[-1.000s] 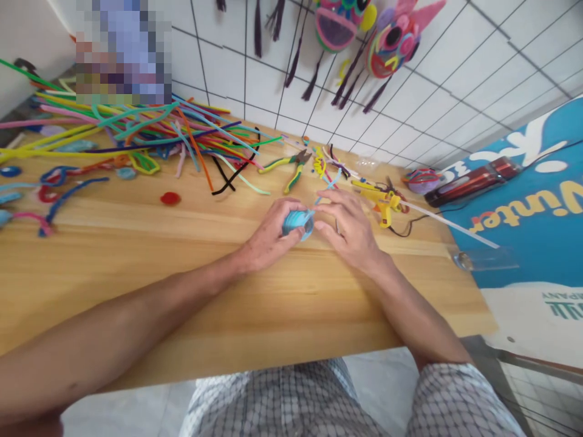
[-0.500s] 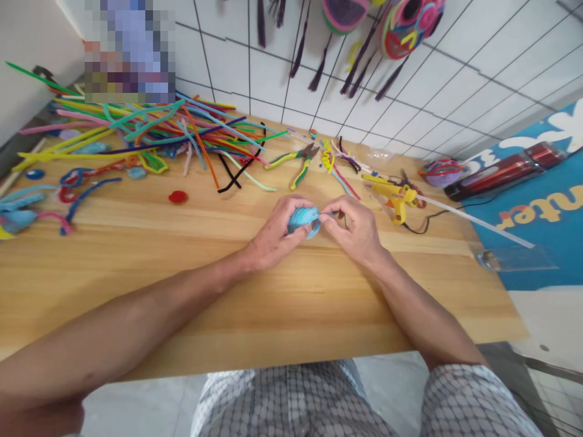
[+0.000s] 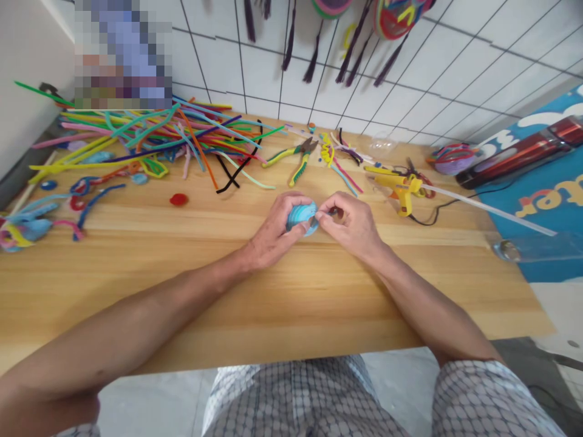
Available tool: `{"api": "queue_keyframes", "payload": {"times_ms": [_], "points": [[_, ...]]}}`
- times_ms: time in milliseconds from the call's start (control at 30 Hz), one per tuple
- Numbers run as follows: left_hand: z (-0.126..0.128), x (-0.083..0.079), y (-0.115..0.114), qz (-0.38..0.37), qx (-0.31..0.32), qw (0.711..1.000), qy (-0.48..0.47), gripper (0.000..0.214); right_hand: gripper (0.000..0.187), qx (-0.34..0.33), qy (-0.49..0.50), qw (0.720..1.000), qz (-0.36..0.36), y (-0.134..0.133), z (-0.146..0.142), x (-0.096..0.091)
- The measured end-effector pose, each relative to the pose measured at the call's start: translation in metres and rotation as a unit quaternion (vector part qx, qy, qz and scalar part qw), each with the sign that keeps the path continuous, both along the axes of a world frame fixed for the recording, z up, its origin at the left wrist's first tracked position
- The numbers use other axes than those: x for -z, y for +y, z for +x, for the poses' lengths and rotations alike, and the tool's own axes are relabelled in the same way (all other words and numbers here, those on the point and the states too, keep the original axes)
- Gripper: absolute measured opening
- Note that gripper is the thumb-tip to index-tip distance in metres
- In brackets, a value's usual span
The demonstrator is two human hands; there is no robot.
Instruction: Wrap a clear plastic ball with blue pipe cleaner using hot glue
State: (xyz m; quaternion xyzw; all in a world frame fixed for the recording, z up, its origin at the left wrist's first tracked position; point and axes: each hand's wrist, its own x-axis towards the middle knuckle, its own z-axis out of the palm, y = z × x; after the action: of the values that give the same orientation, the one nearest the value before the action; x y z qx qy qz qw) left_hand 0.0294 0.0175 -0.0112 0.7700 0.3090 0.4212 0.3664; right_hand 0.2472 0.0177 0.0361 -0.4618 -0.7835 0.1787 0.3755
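My left hand (image 3: 273, 233) is wrapped round a blue coiled pipe-cleaner disc (image 3: 300, 216) held just above the wooden table (image 3: 136, 273). Its thumb and fingers clasp the coil's edge. My right hand (image 3: 353, 224) pinches the loose blue end of the pipe cleaner against the right side of the coil, fingers pressed together. Both hands meet at the middle of the table.
A heap of coloured pipe cleaners (image 3: 150, 136) lies at the back left. Pliers (image 3: 296, 159) and a yellow glue gun (image 3: 401, 185) with a long glue stick lie behind the hands. A red coil (image 3: 179, 199), blue shapes (image 3: 27, 227) at the left and a red cylinder (image 3: 523, 152) are nearby.
The loose blue tail that stuck up a second ago is now wound down against the coil. My right fingers have closed into a pinch. The camera has shifted slightly.
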Motion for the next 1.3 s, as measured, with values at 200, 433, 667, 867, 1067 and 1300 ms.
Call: {"api": "queue_keyframes", "payload": {"times_ms": [200, 433, 667, 867, 1067, 1300], "points": [[-0.001, 0.003, 0.001, 0.004, 0.01, 1.0, -0.006, 0.042, 0.009, 0.001, 0.003, 1.0, 0.004, -0.002, -0.001, 0.001], [-0.002, 0.004, 0.0, -0.006, 0.015, 1.0, -0.016, 0.043, 0.01, -0.01, 0.014, 1.0, 0.026, -0.002, -0.002, 0.002], [-0.002, 0.005, 0.001, -0.004, 0.016, 1.0, -0.022, 0.041, 0.011, -0.009, 0.012, 0.999, 0.034, -0.003, -0.003, 0.002], [0.0, -0.002, -0.002, -0.041, 0.002, 0.999, -0.025, 0.037, 0.01, -0.014, -0.003, 0.999, 0.046, -0.003, -0.003, 0.003], [0.001, -0.003, -0.003, -0.075, -0.006, 0.996, -0.056, 0.036, 0.007, -0.029, 0.001, 0.997, 0.077, -0.005, -0.002, 0.004], [0.001, -0.001, -0.001, -0.102, -0.016, 0.992, -0.077, 0.032, 0.012, -0.072, -0.044, 0.979, 0.185, -0.003, -0.001, 0.014]]}}
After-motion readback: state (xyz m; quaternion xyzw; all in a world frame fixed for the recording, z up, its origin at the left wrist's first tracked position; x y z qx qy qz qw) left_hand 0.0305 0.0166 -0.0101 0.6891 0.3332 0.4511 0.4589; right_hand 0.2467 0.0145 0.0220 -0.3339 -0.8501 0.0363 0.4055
